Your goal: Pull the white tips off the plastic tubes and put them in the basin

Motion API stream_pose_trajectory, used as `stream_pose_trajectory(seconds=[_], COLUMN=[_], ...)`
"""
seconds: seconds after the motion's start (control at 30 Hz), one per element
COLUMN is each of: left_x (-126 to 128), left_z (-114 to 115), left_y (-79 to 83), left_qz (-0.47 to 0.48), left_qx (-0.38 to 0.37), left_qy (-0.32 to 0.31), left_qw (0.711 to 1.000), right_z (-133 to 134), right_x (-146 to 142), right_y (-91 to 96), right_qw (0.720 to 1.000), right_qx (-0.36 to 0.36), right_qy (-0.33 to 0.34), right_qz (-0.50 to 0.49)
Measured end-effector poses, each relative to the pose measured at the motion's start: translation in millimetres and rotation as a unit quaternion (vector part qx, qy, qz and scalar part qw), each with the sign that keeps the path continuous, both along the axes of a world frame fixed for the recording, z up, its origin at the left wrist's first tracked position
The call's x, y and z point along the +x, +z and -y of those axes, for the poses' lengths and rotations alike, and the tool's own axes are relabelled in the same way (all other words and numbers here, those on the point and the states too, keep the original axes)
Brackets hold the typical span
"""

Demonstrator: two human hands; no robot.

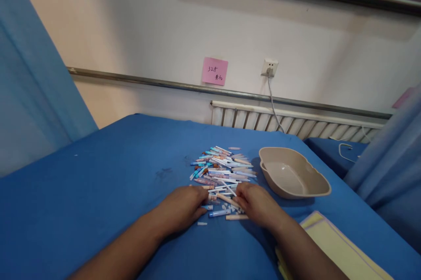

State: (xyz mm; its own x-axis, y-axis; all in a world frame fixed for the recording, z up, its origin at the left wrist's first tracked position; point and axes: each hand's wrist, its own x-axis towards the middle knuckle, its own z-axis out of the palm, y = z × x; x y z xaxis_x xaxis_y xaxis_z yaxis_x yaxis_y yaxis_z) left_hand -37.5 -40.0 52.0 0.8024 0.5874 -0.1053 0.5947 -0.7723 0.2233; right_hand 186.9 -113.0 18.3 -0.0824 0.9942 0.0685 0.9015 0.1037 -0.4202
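A pile of several small pens and caps [223, 168], blue, white and pink, lies on the blue table [108, 175]. My left hand [182, 207] rests knuckles up at the pile's near edge, fingers curled over small pieces. My right hand [258, 203] sits beside it, fingers closed around a peach-coloured pen [227, 199] that sticks out toward the left hand. A blue pen [219, 213] and a pale pen [237, 217] lie between the two hands. What the left fingers hold is hidden.
A beige shallow bowl [296, 188] stands right of the pile. Yellow paper sheets [338, 249] lie at the near right. A white radiator [296, 124], wall socket with cable [269, 69] and pink note [215, 71] are behind. Blue curtains hang on both sides.
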Motion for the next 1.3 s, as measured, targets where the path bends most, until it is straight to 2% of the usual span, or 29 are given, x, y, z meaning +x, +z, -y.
stream_pose_trajectory(seconds=[0.3, 0.7, 1.0, 1.3], left_x=[0.2, -1.0, 0.8, -0.8], left_z=[-2.0, -1.3, 0.5, -1.0], left_y=[-1.1, -4.9, -2.9, 0.1], left_qz=[-0.011, -0.004, -0.013, -0.007], left_qx=[0.023, 0.039, 0.039, 0.016], left_qy=[-0.027, -0.032, -0.027, -0.018], left_qw=[0.999, 0.999, 0.999, 1.000], right_z=[0.0, -1.6, -2.1, -1.8], right_x=[-3.3, -4.5, -3.6, -3.9], right_y=[2.2, -2.2, -1.4, 1.4], right_qw=[0.999, 0.998, 0.998, 0.999], right_qx=[0.040, 0.049, 0.009, 0.001], right_qy=[-0.012, -0.019, -0.022, -0.017], right_qz=[-0.028, -0.046, -0.049, -0.028])
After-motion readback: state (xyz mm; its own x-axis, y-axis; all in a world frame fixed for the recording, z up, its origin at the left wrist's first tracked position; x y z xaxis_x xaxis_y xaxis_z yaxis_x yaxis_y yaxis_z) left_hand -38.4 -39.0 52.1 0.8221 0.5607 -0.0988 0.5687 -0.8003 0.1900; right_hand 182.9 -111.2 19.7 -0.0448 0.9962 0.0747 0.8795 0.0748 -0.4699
